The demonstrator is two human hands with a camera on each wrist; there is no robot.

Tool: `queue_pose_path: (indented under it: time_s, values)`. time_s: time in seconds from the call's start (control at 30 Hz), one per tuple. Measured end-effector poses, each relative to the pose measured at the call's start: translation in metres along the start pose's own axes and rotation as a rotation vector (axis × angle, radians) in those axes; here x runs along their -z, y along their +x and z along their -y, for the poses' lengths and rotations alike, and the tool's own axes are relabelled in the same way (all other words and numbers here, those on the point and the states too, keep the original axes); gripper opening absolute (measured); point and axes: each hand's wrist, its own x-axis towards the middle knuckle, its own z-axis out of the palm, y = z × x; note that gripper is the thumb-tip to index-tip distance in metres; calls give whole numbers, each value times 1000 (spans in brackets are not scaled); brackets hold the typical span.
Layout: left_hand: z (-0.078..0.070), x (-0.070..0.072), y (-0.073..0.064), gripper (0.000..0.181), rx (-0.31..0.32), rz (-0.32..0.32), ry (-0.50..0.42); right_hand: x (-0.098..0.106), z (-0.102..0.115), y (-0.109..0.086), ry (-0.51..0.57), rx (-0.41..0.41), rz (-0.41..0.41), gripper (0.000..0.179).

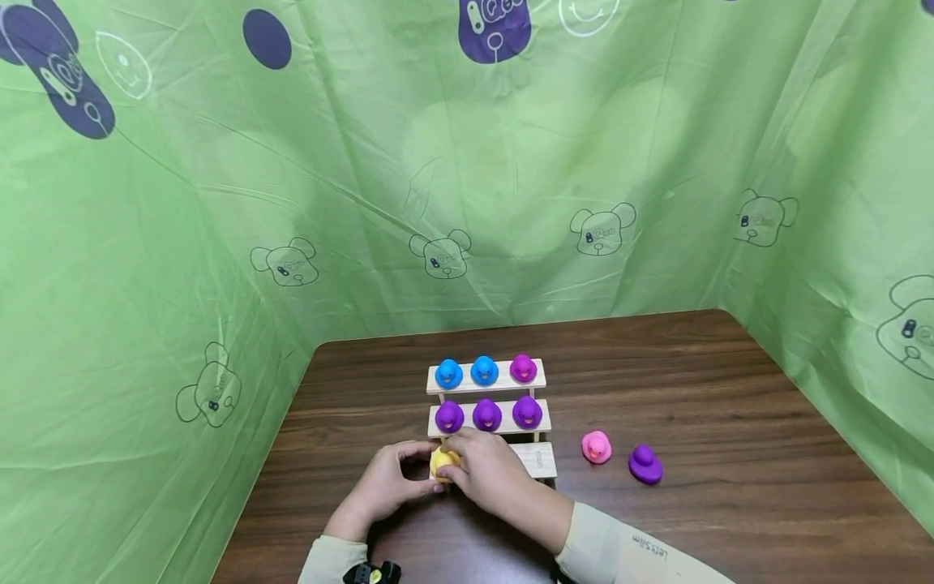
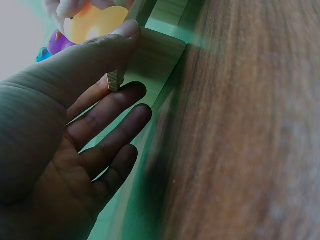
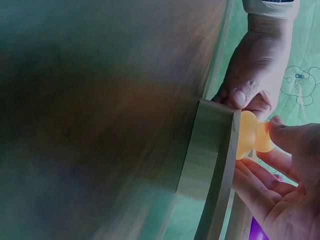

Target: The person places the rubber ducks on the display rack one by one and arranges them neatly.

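Note:
A small wooden three-step stand [image 1: 538, 460] sits on the table. My right hand [image 1: 490, 472] pinches a yellow rubber duck [image 1: 442, 463] between thumb and fingers, at the left end of the lowest step. In the right wrist view, the base of the yellow duck [image 3: 246, 135] meets the step's board. My left hand [image 1: 387, 485] grips the left end of that step, its thumb on the front edge and index finger behind; the other fingers spread loosely in the left wrist view. Blue ducks [image 1: 484, 371] and a magenta duck [image 1: 523, 368] occupy the top step, purple ducks [image 1: 486, 414] the middle one.
Right of the stand, a pink duck [image 1: 596, 447] and a purple duck [image 1: 645, 465] rest on the brown wooden table [image 1: 700, 389]. Green printed cloth [image 1: 511, 162] walls in the table at the back and both sides.

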Motion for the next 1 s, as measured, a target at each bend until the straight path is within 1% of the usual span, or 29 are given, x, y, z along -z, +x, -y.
queue_pose_path:
  time_s: [0.3,0.5,0.73,0.83,1.0]
  values:
    - [-1,0,1,52,3,0,-3,3,0,-1,-3,-2,-6,27]
    - [-2,0,0,52,17,2,-1,3,0,-1,-3,-6,1,29]
    - [-2,1,-1,52,22,5,7,6,-3,-2,26,4,16,39]
    - [-3,1,-1,53,23,3,7,10,-6,-4,38,9,16,37]
    - [-3,1,-1,54,26,1,15,19,-12,-10,70,23,-10,28]
